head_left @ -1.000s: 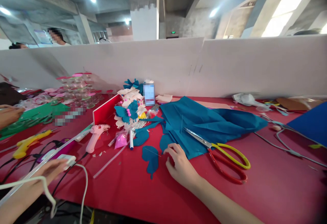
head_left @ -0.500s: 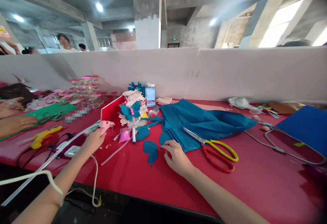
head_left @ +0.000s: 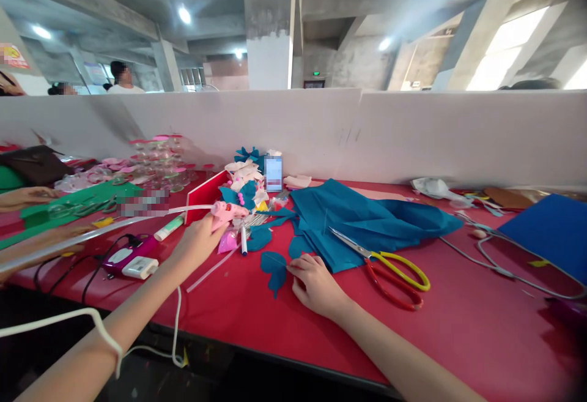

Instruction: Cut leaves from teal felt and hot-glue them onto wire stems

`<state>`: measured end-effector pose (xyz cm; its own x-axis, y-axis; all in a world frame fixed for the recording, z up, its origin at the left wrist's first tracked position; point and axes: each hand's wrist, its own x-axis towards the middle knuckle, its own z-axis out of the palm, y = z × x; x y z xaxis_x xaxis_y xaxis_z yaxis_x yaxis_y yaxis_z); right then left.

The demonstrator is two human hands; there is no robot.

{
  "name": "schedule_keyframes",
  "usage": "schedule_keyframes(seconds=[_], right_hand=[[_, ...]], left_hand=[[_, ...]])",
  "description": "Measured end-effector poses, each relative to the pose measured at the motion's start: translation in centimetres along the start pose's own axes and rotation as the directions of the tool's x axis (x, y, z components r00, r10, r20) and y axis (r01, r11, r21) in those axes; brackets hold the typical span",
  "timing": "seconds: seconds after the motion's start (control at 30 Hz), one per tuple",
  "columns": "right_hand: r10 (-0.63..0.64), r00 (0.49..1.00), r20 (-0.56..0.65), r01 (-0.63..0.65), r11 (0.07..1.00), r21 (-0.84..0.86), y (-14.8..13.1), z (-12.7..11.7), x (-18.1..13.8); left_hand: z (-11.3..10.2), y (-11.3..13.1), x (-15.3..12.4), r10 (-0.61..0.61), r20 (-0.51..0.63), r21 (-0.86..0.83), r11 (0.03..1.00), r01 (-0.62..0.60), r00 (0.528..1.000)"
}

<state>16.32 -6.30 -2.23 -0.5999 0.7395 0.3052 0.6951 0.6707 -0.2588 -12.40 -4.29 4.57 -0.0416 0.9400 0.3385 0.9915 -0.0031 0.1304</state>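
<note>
Left hand (head_left: 197, 246) has lifted the glue gun (head_left: 228, 211), fingers closed round it; right hand (head_left: 316, 282) pinches the blue petal (head_left: 274, 265), scissors (head_left: 389, 266) just beside.

Glue gun (head_left: 227, 210) grip hidden in left hand (head_left: 197, 245); blue sheet (head_left: 550, 230) cropped right.

Pink glue gun (head_left: 227, 211) held up, nozzle pointing right; teal felt leaf (head_left: 274, 265) lying flat nearby.
</note>
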Motion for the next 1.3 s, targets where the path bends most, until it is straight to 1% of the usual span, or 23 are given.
schedule_keyframes(seconds=[0.07, 0.13, 0.27, 0.33, 0.47, 0.63, 0.77, 1.0, 1.3], right_hand=[[0.0, 1.0, 0.001, 0.0, 1.0, -0.01, 0.0, 0.0, 0.0], [0.003, 1.0, 0.003, -0.003, 1.0, -0.019, 0.0, 0.1, 0.1], [0.004, 1.0, 0.014, -0.004, 0.999, -0.038, 0.1, 0.2, 0.1], [0.007, 1.0, 0.018, -0.007, 0.999, -0.033, 0.2, 0.2, 0.1], [0.017, 0.999, 0.034, -0.015, 0.999, -0.048, 0.2, 0.2, 0.1], [0.016, 0.999, 0.045, -0.012, 0.996, -0.084, 0.3, 0.3, 0.0], [0.01, 0.999, 0.048, -0.006, 0.996, -0.085, 0.4, 0.4, 0.0], [0.009, 0.999, 0.04, -0.006, 0.997, -0.073, 0.3, 0.3, -0.1], [0.013, 0.998, 0.055, -0.009, 0.998, -0.065, 0.2, 0.2, -0.1]], left_hand=[[0.2, 1.4, 0.1, 0.045, 0.013, -0.026, 0.999, -0.044, 0.999], [0.1, 2.6, 0.2, 0.06, 0.036, -0.019, 0.998, -0.059, 0.998], [-0.2, 4.0, 0.6, 0.018, 0.081, 0.096, 0.995, -0.026, 0.997], [-0.3, 4.4, 0.7, 0.014, 0.091, 0.122, 0.992, -0.025, 0.996], [0.0, 5.0, 0.5, 0.038, 0.128, 0.112, 0.992, -0.052, 0.991], [0.8, 5.7, -0.4, 0.101, 0.201, 0.082, 0.989, -0.12, 0.974], [1.4, 6.1, -0.7, 0.104, 0.225, 0.088, 0.988, -0.127, 0.969], [1.8, 6.3, -0.7, 0.144, 0.236, 0.082, 0.982, -0.168, 0.961], [2.3, 6.3, -0.8, 0.181, 0.215, 0.098, 0.974, -0.206, 0.96]])
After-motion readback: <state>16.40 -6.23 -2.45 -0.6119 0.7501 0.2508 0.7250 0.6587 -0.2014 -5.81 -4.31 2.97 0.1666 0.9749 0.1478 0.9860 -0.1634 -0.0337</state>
